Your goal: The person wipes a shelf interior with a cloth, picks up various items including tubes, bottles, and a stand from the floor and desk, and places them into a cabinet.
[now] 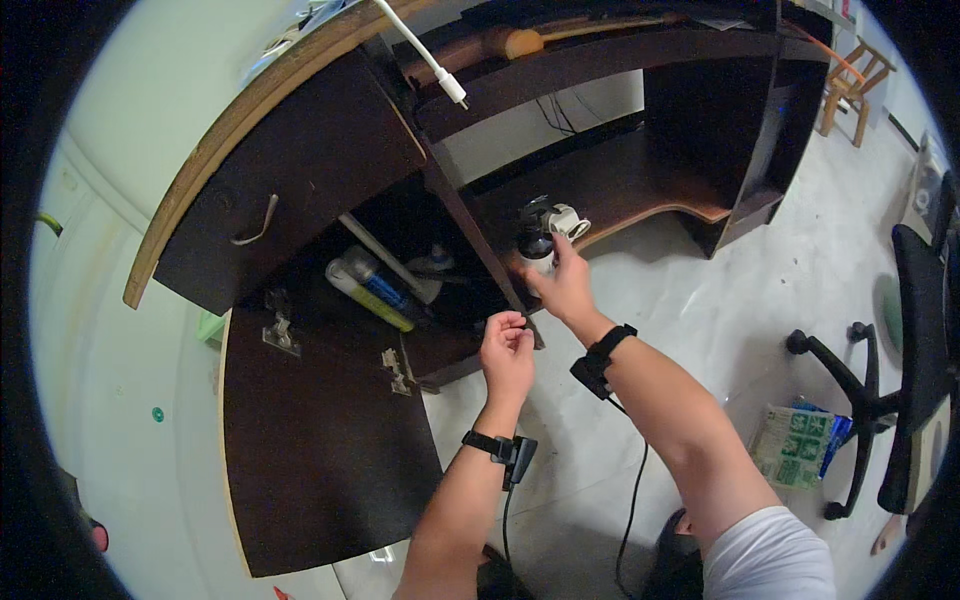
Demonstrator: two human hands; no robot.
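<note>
My right hand (562, 281) is closed around a bottle (537, 251) with a black top and a white body, on the low shelf of a dark wooden desk (630, 169). Right behind the bottle sits a white plug-like item with a looped cord (568, 223). My left hand (510, 349) hovers below and to the left, near the lower end of the upright panel (480, 232). Its fingers are loosely curled, thumb apart, and nothing shows in them. Inside the open cabinet at left lie a yellow-green and white can (367, 295) and a blue can (386, 281).
The cabinet door (330, 457) hangs open at lower left, its metal hinges (281, 334) exposed. A white cable (427, 52) dangles from the desktop edge. At right stand a wheeled chair (862, 405) and, beside its base, a green-and-white packet (796, 446). Wires trail from both wrist straps.
</note>
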